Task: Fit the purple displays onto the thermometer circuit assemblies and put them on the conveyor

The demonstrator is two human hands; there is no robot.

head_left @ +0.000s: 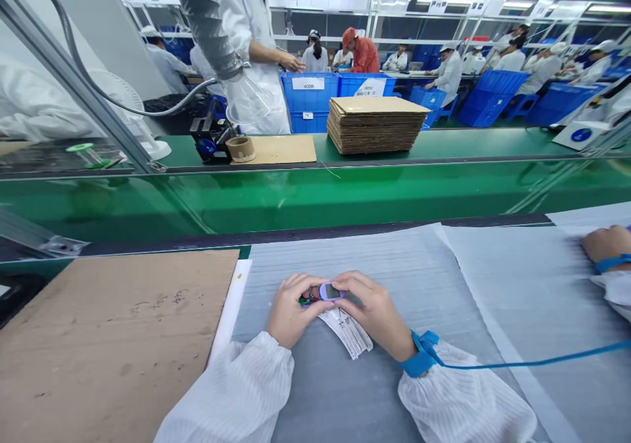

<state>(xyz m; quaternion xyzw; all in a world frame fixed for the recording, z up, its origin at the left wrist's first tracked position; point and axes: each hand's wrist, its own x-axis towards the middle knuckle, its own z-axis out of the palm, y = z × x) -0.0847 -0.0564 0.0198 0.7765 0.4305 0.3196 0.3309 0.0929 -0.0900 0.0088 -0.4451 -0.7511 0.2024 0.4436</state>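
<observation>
A small purple device with a grey screen (331,291) is held between both hands above the foam-covered bench. My left hand (294,308) closes around its left end, where a green circuit board and a bit of red (308,298) show between the fingers. My right hand (372,308) pinches the right end with thumb and fingertips. A blue wrist strap (420,354) with a cord circles my right wrist. Just below the device lies a curved strip of white printed labels (349,332), its upper end partly hidden by the hands.
A cardboard sheet (113,338) lies left on the bench. Beyond the green conveyor (296,196) stand stacked cardboard (377,127), a tape roll (240,148) and blue bins (310,94). A co-worker's hand (606,242) rests at far right; other people work behind.
</observation>
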